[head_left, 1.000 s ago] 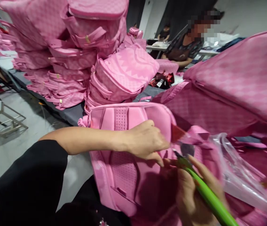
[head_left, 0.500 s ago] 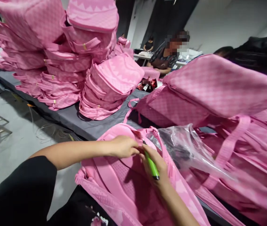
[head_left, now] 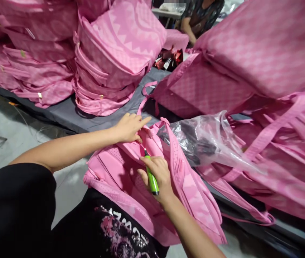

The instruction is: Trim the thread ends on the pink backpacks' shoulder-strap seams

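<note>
A pink backpack [head_left: 131, 179] rests against my lap, its padded back panel and straps facing up. My left hand [head_left: 131, 128] is at the backpack's upper edge, index finger stretched out and thumb apart; what lies under the palm is hidden. In my right hand [head_left: 159, 173] is a slim green tool [head_left: 151, 175] with black ends, its dark tip pointing up toward the left thumb and the bag's top. Its exact kind is unclear. Just right of the bag's top lies a crumpled clear plastic bag [head_left: 201, 138] with something dark in or under it.
Stacked pink backpacks [head_left: 109, 71] stand at the left on the grey-covered table [head_left: 88, 122]. More pink bags [head_left: 238, 61] fill the right side. Small red and black packets [head_left: 168, 59] lie further back. A person [head_left: 201, 18] is across the table.
The view has tilted down. My left hand has gone from closed beside the tool to fingers apart at the bag's upper edge. My right hand, still holding the green tool, has drawn back from it.
</note>
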